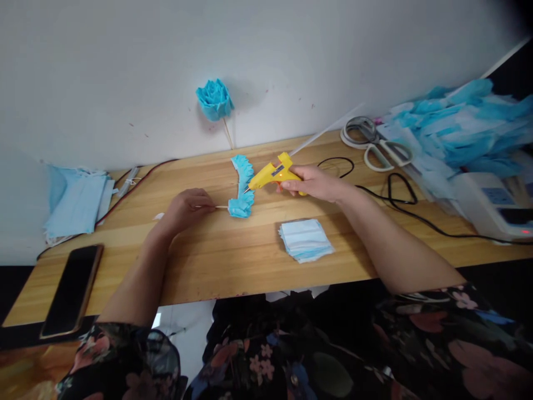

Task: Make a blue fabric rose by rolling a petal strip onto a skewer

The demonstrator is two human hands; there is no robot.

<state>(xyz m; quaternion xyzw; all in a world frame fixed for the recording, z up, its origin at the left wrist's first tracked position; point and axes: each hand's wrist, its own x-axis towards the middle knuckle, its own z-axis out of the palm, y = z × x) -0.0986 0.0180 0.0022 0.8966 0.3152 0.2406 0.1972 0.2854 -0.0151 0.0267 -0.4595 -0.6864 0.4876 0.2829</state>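
Note:
My left hand (194, 206) pinches a thin wooden stick (222, 207) that lies almost level above the table. On the stick's right end is a small rolled blue flower head (240, 208). A ruffled blue strip (244, 172) curves up and away from it along the wood. My right hand (310, 182) grips a yellow glue gun (272, 173) by its handle, fingers at the orange trigger. The gun's metal nozzle points down left at the strip, close to the flower head; whether it touches I cannot tell. A clear glue stick (325, 131) sticks out of the gun's back.
A finished blue flower (215, 100) leans on the wall. A stack of cut mask pieces (306, 240) lies in front. Scissors (377, 145), a blue scrap pile (466, 128), a white device (493, 205) and a black cord (402, 200) are right; masks (77, 203) and a phone (73, 289) left.

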